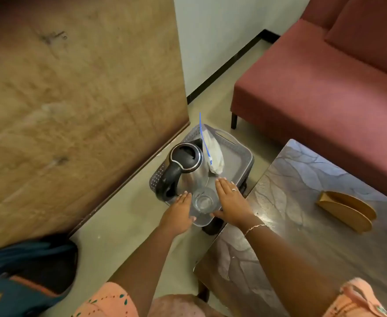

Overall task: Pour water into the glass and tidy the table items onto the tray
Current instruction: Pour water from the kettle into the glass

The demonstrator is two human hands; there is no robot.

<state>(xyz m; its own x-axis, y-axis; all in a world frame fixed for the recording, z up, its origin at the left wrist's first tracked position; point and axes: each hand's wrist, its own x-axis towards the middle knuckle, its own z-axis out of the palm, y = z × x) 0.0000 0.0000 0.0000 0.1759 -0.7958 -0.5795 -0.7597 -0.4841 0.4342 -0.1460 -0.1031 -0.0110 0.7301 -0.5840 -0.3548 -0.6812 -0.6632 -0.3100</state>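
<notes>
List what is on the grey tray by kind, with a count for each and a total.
On the tray:
Kettle: 1
Glass: 1
Zip bag: 1
Total: 3
</notes>
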